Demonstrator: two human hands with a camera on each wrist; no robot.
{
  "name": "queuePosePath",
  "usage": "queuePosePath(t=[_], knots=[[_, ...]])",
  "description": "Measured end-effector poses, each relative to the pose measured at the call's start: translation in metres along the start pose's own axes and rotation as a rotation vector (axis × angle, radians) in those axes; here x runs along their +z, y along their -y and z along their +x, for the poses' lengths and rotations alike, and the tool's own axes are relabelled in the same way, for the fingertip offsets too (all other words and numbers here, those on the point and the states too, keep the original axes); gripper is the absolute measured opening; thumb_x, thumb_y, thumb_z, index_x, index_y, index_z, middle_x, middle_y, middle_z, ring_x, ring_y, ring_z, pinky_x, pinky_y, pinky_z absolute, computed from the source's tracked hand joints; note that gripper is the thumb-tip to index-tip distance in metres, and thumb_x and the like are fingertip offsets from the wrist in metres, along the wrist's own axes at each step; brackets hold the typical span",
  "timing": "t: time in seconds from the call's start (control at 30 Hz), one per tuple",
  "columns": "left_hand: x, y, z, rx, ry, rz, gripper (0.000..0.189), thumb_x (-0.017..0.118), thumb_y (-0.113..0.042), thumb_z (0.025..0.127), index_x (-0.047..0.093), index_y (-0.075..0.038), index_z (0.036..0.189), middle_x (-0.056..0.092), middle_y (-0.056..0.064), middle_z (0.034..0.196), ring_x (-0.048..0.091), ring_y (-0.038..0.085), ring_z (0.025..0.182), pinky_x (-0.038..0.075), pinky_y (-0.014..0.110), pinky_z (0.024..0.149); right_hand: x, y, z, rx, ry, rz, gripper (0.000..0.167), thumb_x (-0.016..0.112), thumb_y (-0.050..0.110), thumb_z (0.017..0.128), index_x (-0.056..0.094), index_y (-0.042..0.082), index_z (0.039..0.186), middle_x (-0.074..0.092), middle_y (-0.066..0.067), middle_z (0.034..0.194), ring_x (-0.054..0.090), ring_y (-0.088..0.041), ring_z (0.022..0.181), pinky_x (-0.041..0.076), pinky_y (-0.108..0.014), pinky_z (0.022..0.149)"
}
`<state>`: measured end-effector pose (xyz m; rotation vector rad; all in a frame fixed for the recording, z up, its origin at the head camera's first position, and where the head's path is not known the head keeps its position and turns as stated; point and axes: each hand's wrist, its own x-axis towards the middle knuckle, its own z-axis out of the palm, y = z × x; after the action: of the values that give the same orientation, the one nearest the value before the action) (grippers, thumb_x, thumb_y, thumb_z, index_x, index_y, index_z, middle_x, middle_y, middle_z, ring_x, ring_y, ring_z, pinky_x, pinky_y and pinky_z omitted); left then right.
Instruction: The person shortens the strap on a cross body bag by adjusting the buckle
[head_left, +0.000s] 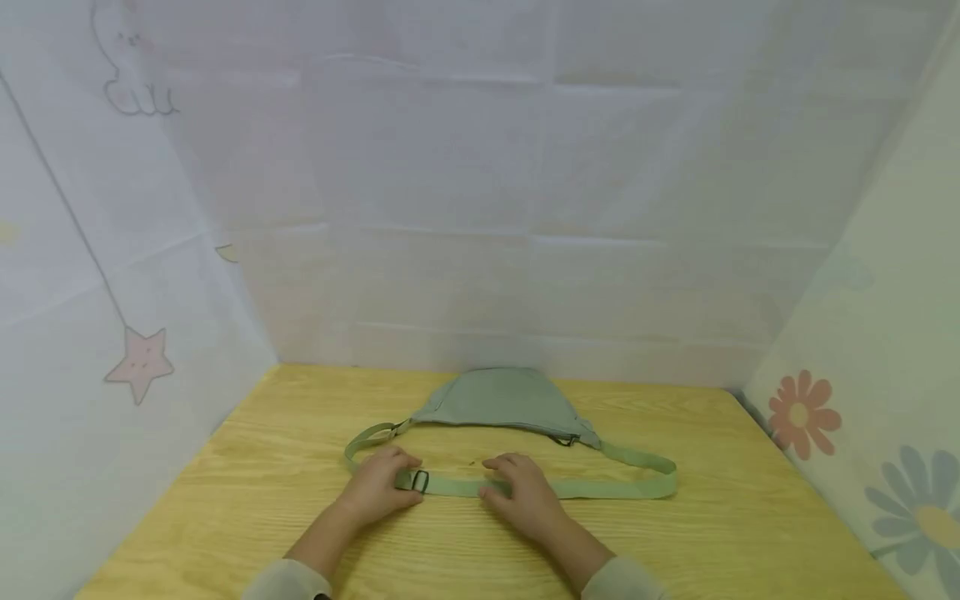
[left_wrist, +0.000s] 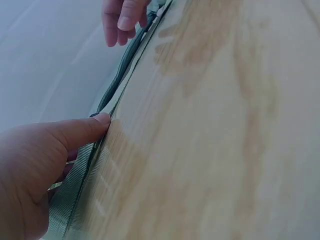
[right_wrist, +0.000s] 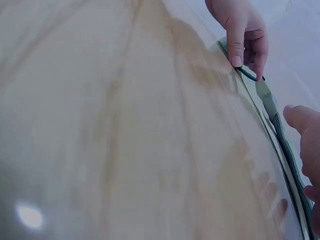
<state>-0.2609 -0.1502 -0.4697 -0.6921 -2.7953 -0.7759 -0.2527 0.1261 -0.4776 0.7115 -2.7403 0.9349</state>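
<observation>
A grey-green waist bag (head_left: 502, 400) lies at the back of the table, its light green strap (head_left: 615, 488) looped toward the front. My left hand (head_left: 381, 485) pinches the strap beside a dark slider buckle (head_left: 421, 482). In the left wrist view the thumb (left_wrist: 92, 129) presses the strap's edge while the other fingers are partly hidden behind it. Over the strap's front run, to the right of the buckle, is my right hand (head_left: 523, 497), its thumb and fingers spread apart. The left wrist view shows that hand's fingers hanging loosely by the strap.
The wood-grain table (head_left: 712, 533) carries the bag and strap. A pale cloth wall (head_left: 495, 183) stands right behind the bag. Printed cloth also rises along both sides, with a pink star (head_left: 140, 364) on the left and a red flower (head_left: 804, 415) on the right.
</observation>
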Motion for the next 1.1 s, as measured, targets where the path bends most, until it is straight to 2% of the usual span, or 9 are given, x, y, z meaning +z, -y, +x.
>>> queuePosePath(t=[0.27, 0.43, 0.57, 0.77, 0.87, 1.1], knots=[[0.006, -0.002, 0.0, 0.001, -0.047, -0.026, 0.039, 0.082, -0.034, 0.077, 0.072, -0.011, 0.106, 0.065, -0.003, 0.098, 0.061, 0.018, 0.092, 0.046, 0.041, 0.085, 0.01, 0.001, 0.001, 0.007, -0.027, 0.018, 0.046, 0.074, 0.037, 0.086, 0.065, 0.012, 0.123, 0.064, -0.006, 0.122, 0.055, -0.032, 0.117, 0.045, -0.056, 0.097], [0.016, -0.007, 0.001, -0.024, -0.052, -0.104, 0.039, 0.081, -0.036, 0.078, 0.072, -0.012, 0.107, 0.066, -0.002, 0.103, 0.06, 0.021, 0.099, 0.046, 0.047, 0.09, 0.013, 0.003, 0.002, -0.003, -0.039, -0.012, 0.046, 0.075, 0.04, 0.084, 0.067, 0.014, 0.121, 0.065, -0.002, 0.118, 0.056, -0.028, 0.114, 0.045, -0.053, 0.096], [0.023, -0.015, 0.003, -0.02, -0.05, -0.129, 0.038, 0.08, -0.035, 0.079, 0.072, -0.012, 0.108, 0.067, -0.003, 0.104, 0.06, 0.021, 0.101, 0.046, 0.048, 0.091, 0.014, 0.004, 0.002, -0.008, -0.029, -0.027, 0.046, 0.074, 0.042, 0.085, 0.068, 0.014, 0.12, 0.065, 0.0, 0.117, 0.056, -0.026, 0.113, 0.046, -0.052, 0.096], [0.032, -0.025, 0.008, 0.009, -0.04, -0.133, 0.038, 0.079, -0.038, 0.08, 0.072, -0.015, 0.11, 0.067, -0.007, 0.102, 0.06, 0.016, 0.098, 0.048, 0.039, 0.088, 0.016, 0.002, 0.002, -0.023, -0.017, -0.064, 0.043, 0.074, 0.045, 0.085, 0.07, 0.015, 0.115, 0.065, 0.001, 0.113, 0.057, -0.023, 0.109, 0.046, -0.05, 0.094], [0.035, -0.029, 0.008, 0.006, -0.033, -0.171, 0.04, 0.078, -0.039, 0.081, 0.071, -0.014, 0.111, 0.067, -0.007, 0.103, 0.06, 0.017, 0.099, 0.049, 0.035, 0.086, 0.016, 0.001, 0.002, -0.03, -0.016, -0.082, 0.041, 0.073, 0.046, 0.085, 0.071, 0.016, 0.113, 0.066, 0.003, 0.11, 0.057, -0.021, 0.107, 0.046, -0.048, 0.094], [0.037, -0.034, 0.007, 0.002, -0.016, -0.256, 0.043, 0.077, -0.041, 0.082, 0.07, -0.012, 0.113, 0.067, -0.003, 0.108, 0.06, 0.023, 0.105, 0.05, 0.04, 0.091, 0.016, 0.0, 0.001, -0.037, -0.017, -0.092, 0.039, 0.073, 0.045, 0.086, 0.072, 0.017, 0.112, 0.066, 0.005, 0.106, 0.056, -0.018, 0.103, 0.046, -0.041, 0.089]])
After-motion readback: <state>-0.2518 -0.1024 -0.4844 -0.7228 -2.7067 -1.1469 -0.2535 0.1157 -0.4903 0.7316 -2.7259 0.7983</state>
